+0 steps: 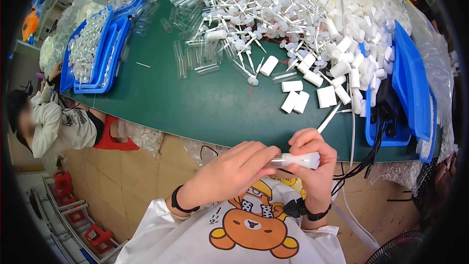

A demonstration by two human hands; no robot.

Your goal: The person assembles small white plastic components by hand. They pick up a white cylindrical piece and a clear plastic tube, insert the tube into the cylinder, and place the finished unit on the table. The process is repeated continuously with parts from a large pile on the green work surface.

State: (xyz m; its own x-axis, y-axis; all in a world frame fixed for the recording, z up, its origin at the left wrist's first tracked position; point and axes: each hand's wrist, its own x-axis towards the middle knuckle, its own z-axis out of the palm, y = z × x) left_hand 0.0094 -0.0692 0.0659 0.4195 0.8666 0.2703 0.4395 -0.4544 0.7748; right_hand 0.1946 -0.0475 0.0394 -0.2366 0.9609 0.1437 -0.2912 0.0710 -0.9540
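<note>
Just in front of my chest, both hands meet on one small assembly. My left hand [239,162] is closed around a clear plastic tube [277,160], its fingers hiding most of it. At the tube's right end sits a white cylinder [302,160] with a pale cap-like end; it seems to be partly inside the tube. My right hand [315,171] grips this cylinder, thumb below and fingers curled above. A thin white strip [329,119] slants from the table edge toward my right fingers; whether they touch it I cannot tell.
The green table [161,103] bears loose white cylinders [327,97], clear tubes [181,59] and a heap of white sticks with translucent discs [264,15]. Blue trays stand left [105,76] and right [410,88]. Black cables [373,154] hang at right. A person [63,122] sits at left.
</note>
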